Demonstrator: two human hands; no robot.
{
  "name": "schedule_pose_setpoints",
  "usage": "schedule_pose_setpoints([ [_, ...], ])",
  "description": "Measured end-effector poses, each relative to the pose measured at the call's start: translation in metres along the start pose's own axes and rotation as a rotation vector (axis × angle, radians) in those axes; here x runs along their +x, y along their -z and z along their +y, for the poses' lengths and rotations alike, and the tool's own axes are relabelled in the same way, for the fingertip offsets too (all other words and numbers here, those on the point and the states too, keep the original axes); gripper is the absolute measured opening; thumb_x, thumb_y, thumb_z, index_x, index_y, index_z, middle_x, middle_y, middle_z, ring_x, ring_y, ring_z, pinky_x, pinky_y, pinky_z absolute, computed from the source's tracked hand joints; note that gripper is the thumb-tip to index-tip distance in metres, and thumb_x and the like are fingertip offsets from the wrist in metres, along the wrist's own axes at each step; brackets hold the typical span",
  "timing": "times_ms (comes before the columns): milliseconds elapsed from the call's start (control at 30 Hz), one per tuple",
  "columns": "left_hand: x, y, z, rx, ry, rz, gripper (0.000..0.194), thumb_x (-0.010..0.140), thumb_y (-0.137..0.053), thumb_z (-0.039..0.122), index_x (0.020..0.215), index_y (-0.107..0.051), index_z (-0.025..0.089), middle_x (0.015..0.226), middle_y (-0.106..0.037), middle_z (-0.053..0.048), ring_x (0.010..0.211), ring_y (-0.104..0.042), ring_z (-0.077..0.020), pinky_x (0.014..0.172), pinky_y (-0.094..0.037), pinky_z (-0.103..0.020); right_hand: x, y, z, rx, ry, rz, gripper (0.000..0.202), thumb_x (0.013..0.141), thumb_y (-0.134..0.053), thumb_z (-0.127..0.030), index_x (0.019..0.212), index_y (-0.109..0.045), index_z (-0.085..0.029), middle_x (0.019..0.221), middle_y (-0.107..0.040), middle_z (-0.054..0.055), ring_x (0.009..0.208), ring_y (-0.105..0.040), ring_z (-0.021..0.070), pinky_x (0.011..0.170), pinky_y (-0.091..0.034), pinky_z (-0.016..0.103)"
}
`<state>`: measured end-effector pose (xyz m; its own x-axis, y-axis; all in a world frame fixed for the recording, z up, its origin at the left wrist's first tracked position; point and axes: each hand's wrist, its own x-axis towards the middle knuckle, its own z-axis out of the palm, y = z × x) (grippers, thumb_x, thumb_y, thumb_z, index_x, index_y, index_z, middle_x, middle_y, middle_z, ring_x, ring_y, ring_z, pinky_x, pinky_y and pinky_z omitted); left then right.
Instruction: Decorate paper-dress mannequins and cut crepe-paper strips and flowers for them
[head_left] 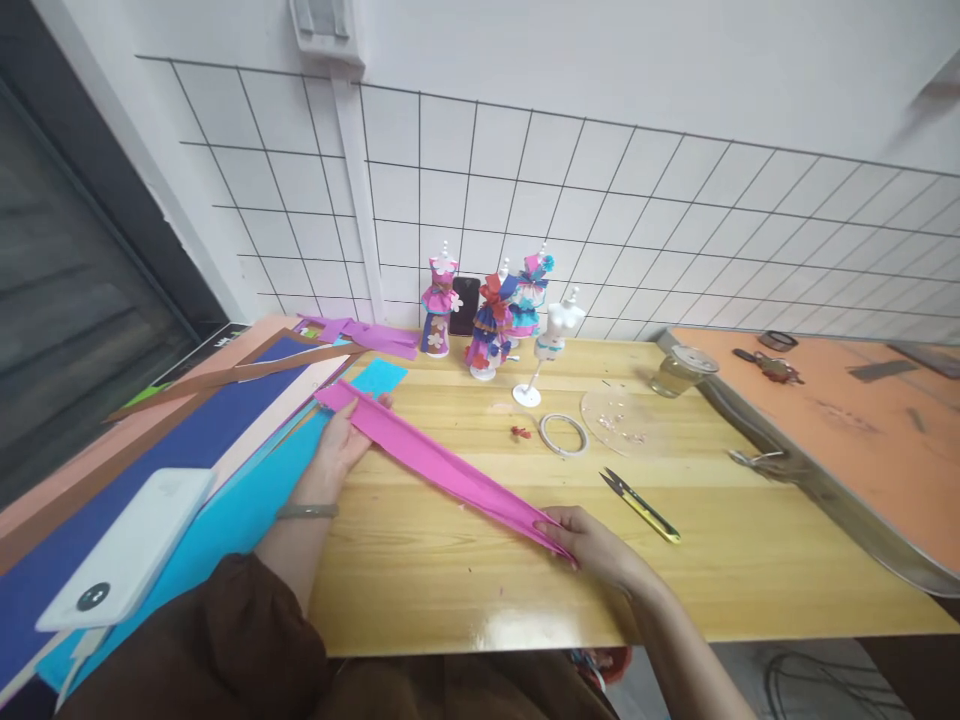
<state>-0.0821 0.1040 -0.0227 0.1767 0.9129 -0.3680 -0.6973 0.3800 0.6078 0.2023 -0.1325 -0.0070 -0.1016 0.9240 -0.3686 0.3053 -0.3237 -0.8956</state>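
Observation:
A long folded strip of pink paper (442, 465) stretches diagonally over the wooden table. My left hand (346, 435) grips its upper left end, fingers partly behind the paper. At the lower right end, my right hand (574, 535) pinches the strip between thumb and fingers. Yellow-handled snips (641, 507) lie to the right of my right hand. Beyond the strip are a roll of white tape (564, 435) and a small red scrap (520, 432). A white mini mannequin (561, 325) stands behind them, beside several dressed ones (491, 325).
Coloured sheets, including a blue one (277, 490), cover the left side, with a white power bank (127, 545) on top. A clear round sheet (619, 420) with small bits and a glass jar (684, 370) are at right. A black phone (466, 305) stands at the wall.

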Motion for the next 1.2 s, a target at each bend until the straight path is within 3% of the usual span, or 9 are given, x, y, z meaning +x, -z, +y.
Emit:
schedule_pose_setpoints([
  [167, -0.017, -0.01, -0.017, 0.214, 0.087, -0.256, 0.017, 0.081, -0.05, 0.013, 0.094, -0.057, 0.009, 0.093, -0.065, -0.015, 0.089, -0.063, -0.0237, 0.082, -0.051, -0.043, 0.017, -0.011, -0.002, 0.1, 0.002, -0.005, 0.047, 0.071, -0.051, -0.064, 0.066, -0.047, -0.018, 0.048, -0.04, -0.008, 0.037, -0.034, 0.0048, 0.038, -0.028, 0.02],
  [300, -0.025, -0.013, -0.029, 0.321, 0.077, -0.36, 0.021, 0.074, -0.058, 0.007, 0.094, -0.057, 0.013, 0.092, -0.066, -0.011, 0.087, -0.064, -0.0226, 0.083, -0.049, -0.046, 0.041, -0.021, -0.01, 0.111, -0.006, -0.005, 0.043, 0.072, -0.051, -0.061, 0.07, -0.047, -0.018, 0.047, -0.042, -0.009, 0.034, -0.038, 0.0048, 0.036, -0.029, 0.018],
  [533, -0.018, -0.008, -0.032, 0.356, 0.069, -0.235, 0.022, 0.071, -0.056, 0.001, 0.091, -0.057, 0.011, 0.087, -0.067, -0.011, 0.082, -0.065, -0.0217, 0.081, -0.05, -0.046, 0.064, -0.038, -0.024, 0.159, 0.02, 0.0, 0.043, 0.071, -0.056, -0.054, 0.089, -0.053, -0.015, 0.06, -0.061, -0.002, 0.04, -0.052, 0.0083, 0.037, -0.036, 0.02],
  [733, -0.012, -0.006, -0.028, 0.323, 0.057, -0.138, 0.017, 0.073, -0.052, -0.001, 0.086, -0.058, 0.009, 0.083, -0.067, -0.011, 0.076, -0.065, -0.0197, 0.08, -0.052, -0.043, 0.058, -0.039, -0.014, 0.154, -0.071, 0.008, 0.043, 0.066, -0.059, -0.057, 0.076, -0.049, -0.017, 0.046, -0.056, -0.004, 0.041, -0.055, 0.01, 0.04, -0.039, 0.02],
  [833, -0.014, -0.006, -0.027, 0.322, 0.075, -0.173, 0.016, 0.074, -0.054, 0.002, 0.087, -0.059, 0.009, 0.086, -0.067, -0.012, 0.078, -0.065, -0.0203, 0.08, -0.051, -0.043, 0.06, -0.04, -0.011, 0.195, -0.077, 0.013, 0.045, 0.063, -0.06, -0.06, 0.071, -0.047, -0.018, 0.044, -0.054, -0.005, 0.04, -0.055, 0.0101, 0.04, -0.039, 0.02],
  [1033, -0.028, -0.007, -0.029, 0.431, 0.161, -0.378, 0.024, 0.071, -0.061, 0.005, 0.094, -0.06, 0.01, 0.092, -0.067, -0.016, 0.087, -0.064, -0.0246, 0.083, -0.05, -0.045, 0.064, -0.046, -0.016, 0.235, -0.035, 0.063, 0.048, 0.061, -0.063, -0.06, 0.076, -0.05, -0.016, 0.043, -0.053, -0.006, 0.037, -0.05, 0.0088, 0.037, -0.037, 0.02],
  [1200, -0.029, -0.006, -0.029, 0.464, 0.129, -0.35, 0.027, 0.068, -0.065, 0.005, 0.094, -0.06, 0.01, 0.09, -0.067, -0.015, 0.086, -0.064, -0.0248, 0.081, -0.05, -0.046, 0.062, -0.046, -0.018, 0.217, -0.014, 0.035, 0.042, 0.065, -0.064, -0.053, 0.078, -0.053, -0.015, 0.044, -0.053, -0.006, 0.036, -0.047, 0.0065, 0.037, -0.037, 0.018],
])
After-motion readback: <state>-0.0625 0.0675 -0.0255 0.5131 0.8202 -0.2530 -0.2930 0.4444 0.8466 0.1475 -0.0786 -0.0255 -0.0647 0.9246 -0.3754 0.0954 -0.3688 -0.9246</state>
